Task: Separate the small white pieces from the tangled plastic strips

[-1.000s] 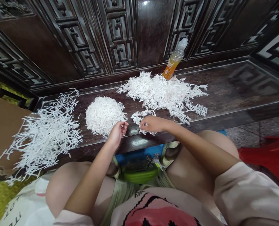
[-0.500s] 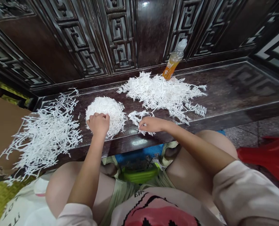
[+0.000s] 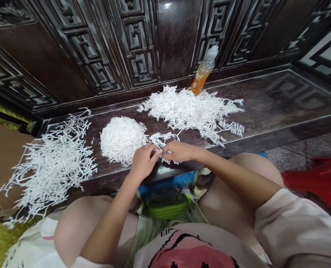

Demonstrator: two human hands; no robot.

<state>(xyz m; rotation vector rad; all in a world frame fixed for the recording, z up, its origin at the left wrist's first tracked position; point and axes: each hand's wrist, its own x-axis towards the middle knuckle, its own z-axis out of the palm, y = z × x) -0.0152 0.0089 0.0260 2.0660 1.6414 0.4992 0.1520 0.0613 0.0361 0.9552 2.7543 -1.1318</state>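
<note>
My right hand (image 3: 179, 150) is closed in a pinch on a white branched plastic sprig (image 3: 164, 138), which lies partly over the bench's front edge. Beside it, my left hand (image 3: 143, 159) has its thumb and fingers curled close to the right fingertips; whether anything is between them is hidden. Just left of the hands sits a rounded heap of small white pieces (image 3: 123, 137). Behind them spreads a larger pile of white branched sprigs (image 3: 187, 109). At the far left lies a pile of bare white branching stems (image 3: 56, 167).
A bottle of orange drink (image 3: 203, 72) stands behind the sprig pile, near the carved wooden back. The dark wooden bench (image 3: 268, 104) stretches to the right. Cardboard (image 3: 5, 160) is at the left, a red plastic object (image 3: 316, 182) at the right, and a green object (image 3: 166, 208) below.
My left hand has moved right from the heap of small pieces to meet my right hand. The right hand stays by the sprig, and the view has shifted slightly.
</note>
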